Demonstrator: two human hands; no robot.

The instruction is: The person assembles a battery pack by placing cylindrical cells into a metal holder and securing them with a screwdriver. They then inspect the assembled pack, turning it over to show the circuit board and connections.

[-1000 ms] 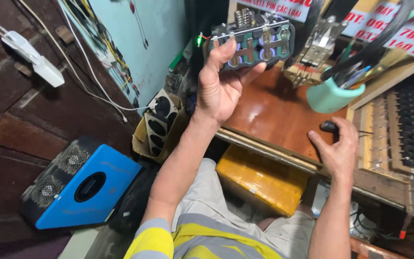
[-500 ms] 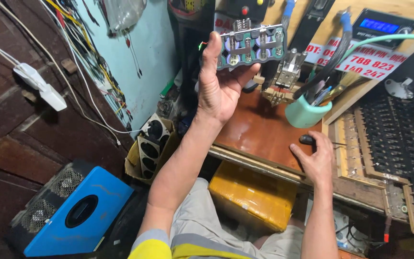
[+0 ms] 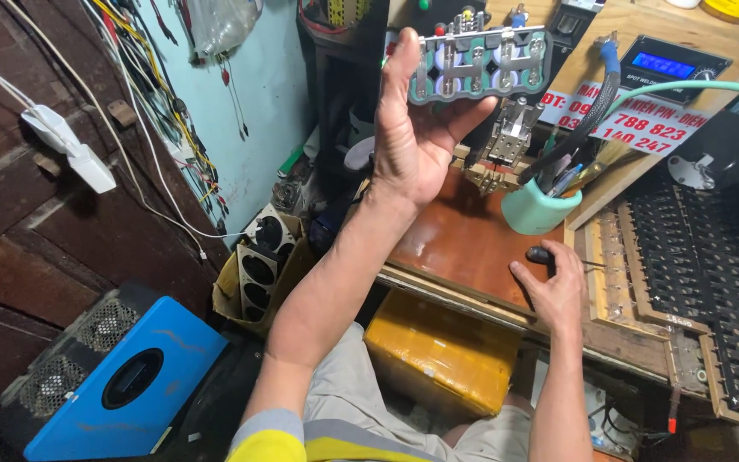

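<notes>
One battery pack [image 3: 481,64], long axis level.

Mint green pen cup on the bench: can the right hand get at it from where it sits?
Probably yes: the right hand rests just below the pen cup, with only bare brown benchtop between them.

The left hand [image 3: 416,141] holds a battery pack [image 3: 481,64] up above the table [image 3: 464,239]. The right hand [image 3: 553,287] rests on the table over a small black tool [image 3: 539,255], below the green cup [image 3: 539,208].
</notes>
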